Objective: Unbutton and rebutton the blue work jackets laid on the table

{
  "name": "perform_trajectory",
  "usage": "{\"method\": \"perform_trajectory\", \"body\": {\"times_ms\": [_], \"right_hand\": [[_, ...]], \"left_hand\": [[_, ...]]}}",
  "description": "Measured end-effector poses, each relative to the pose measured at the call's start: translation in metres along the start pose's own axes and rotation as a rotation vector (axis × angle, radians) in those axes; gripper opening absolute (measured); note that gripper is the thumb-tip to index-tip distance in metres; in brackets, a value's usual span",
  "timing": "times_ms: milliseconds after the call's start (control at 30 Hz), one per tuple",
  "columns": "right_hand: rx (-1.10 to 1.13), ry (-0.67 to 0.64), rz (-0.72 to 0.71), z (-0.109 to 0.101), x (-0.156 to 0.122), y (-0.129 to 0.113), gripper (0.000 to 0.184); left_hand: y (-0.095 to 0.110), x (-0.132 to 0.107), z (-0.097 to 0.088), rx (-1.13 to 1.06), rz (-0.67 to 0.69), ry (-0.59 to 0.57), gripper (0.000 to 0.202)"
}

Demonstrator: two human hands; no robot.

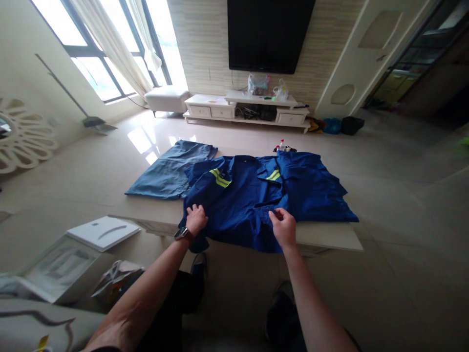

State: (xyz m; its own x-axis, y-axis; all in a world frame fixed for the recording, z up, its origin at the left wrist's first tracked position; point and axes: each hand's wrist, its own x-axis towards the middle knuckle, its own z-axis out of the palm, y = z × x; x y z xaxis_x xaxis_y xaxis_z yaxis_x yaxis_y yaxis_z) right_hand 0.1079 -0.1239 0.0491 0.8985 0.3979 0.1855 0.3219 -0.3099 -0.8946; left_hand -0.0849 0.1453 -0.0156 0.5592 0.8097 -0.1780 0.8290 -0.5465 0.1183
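Observation:
A bright blue work jacket with yellow reflective stripes lies spread across a low beige table. Its lower edge hangs over the near table edge. My left hand, a watch on its wrist, has its fingers curled and pressed on the jacket's left side. My right hand pinches a fold of the jacket's fabric near its middle. A second blue garment lies to the right, partly under the jacket. A duller grey-blue garment lies flat on the table's far left.
A white box rests on a glass side table at the lower left. Beyond the table stand a white TV stand under a wall TV and a white bench by the window. My shoes show on the glossy tile floor.

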Motion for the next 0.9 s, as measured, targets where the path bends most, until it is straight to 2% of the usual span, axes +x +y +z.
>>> {"method": "perform_trajectory", "body": {"times_ms": [67, 133, 200, 267, 333, 367, 400, 467, 500, 533, 633, 700, 767, 833, 900], "right_hand": [[0.002, 0.013, -0.002, 0.0, 0.0, -0.003, 0.036], [0.007, 0.015, 0.003, 0.0, 0.0, -0.005, 0.035], [0.009, 0.004, 0.008, 0.0, 0.0, -0.005, 0.035], [0.0, -0.007, 0.009, 0.0, 0.001, -0.006, 0.035], [-0.016, -0.014, 0.002, 0.001, 0.0, -0.007, 0.034], [-0.024, -0.017, -0.001, 0.002, 0.0, -0.008, 0.034], [-0.034, -0.02, -0.005, 0.003, -0.001, -0.009, 0.035], [-0.061, -0.029, -0.015, 0.004, -0.002, -0.01, 0.035], [-0.077, -0.034, -0.02, 0.005, -0.003, -0.01, 0.035], [-0.093, -0.039, -0.024, 0.005, -0.004, -0.01, 0.035], [-0.127, -0.052, -0.032, 0.003, -0.005, -0.009, 0.034], [-0.14, -0.055, -0.034, 0.0, -0.005, -0.008, 0.034], [-0.155, -0.06, -0.034, -0.002, -0.005, -0.007, 0.034], [-0.173, -0.072, -0.036, -0.002, -0.005, -0.008, 0.034], [-0.187, -0.079, -0.046, -0.001, -0.006, -0.009, 0.033]], "left_hand": [[-0.006, 0.002, -0.003, 0.061, -0.01, -0.024, 0.038], [-0.007, 0.004, -0.006, 0.094, 0.021, 0.002, 0.03], [-0.004, 0.007, -0.012, 0.035, 0.057, 0.041, 0.028], [0.006, 0.009, -0.02, -0.175, 0.084, 0.108, 0.025], [0.021, 0.009, -0.028, -0.507, 0.135, 0.193, 0.025], [0.029, 0.007, -0.03, -0.697, 0.18, 0.191, 0.028], [0.038, 0.005, -0.031, -0.879, 0.237, 0.142, 0.033], [0.051, -0.001, -0.03, -1.103, 0.372, -0.069, 0.043], [0.055, -0.003, -0.028, -1.098, 0.427, -0.167, 0.046], [0.057, -0.006, -0.025, -1.009, 0.457, -0.218, 0.049], [0.05, -0.012, -0.016, -0.509, 0.373, -0.131, 0.055], [0.041, -0.017, -0.011, -0.28, 0.331, -0.109, 0.057], [0.033, -0.023, -0.007, -0.185, 0.433, -0.151, 0.06], [0.029, -0.03, -0.003, -0.164, 0.584, -0.183, 0.062], [0.029, -0.038, 0.002, -0.176, 0.657, -0.216, 0.059]]}}
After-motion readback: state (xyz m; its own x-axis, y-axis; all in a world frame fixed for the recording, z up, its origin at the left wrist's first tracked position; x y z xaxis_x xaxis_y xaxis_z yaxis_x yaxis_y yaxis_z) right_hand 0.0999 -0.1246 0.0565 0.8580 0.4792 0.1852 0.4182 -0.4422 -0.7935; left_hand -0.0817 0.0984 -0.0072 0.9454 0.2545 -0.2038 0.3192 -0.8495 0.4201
